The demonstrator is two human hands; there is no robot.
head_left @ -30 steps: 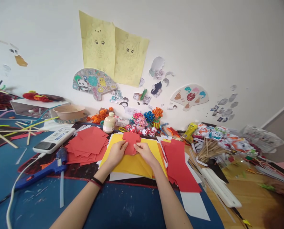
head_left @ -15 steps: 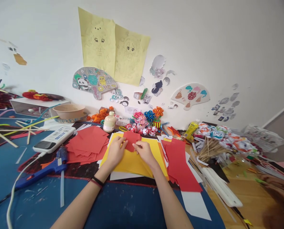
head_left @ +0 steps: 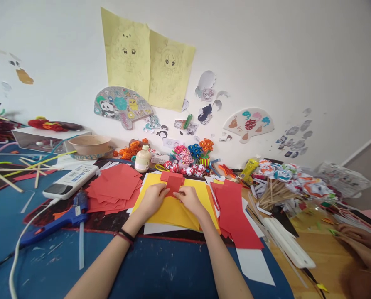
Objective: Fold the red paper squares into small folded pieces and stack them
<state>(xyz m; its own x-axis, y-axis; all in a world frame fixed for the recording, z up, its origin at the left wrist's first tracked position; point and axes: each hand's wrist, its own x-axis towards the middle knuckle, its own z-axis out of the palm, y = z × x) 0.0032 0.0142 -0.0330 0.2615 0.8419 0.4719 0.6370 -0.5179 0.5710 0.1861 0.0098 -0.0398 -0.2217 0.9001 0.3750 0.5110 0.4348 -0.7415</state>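
Observation:
Between my two hands is a small piece of red paper (head_left: pixel 174 185), narrow and upright, held over yellow sheets (head_left: pixel 169 209). My left hand (head_left: pixel 155 197) pinches its left edge, and my right hand (head_left: pixel 189 199) pinches its lower right side. Just behind it, more small red paper (head_left: pixel 165 176) lies on the top of the yellow sheets. A pile of red paper squares (head_left: pixel 115 187) spreads to the left of my left hand. Longer red sheets (head_left: pixel 235 216) lie to the right of my right hand.
On the left are a blue glue gun (head_left: pixel 60 222) and a white power strip (head_left: pixel 71 181) with its cable. A cream bottle (head_left: pixel 142 160) and pipe-cleaner flowers (head_left: pixel 185 155) stand at the back. Another person's hand (head_left: pixel 359 236) is at far right, beyond a white device (head_left: pixel 289 243).
The red paper between my hands has become narrower, as if folded, and sits slightly lower. Small red paper behind it now shows. The other person's hand at the right has shifted slightly.

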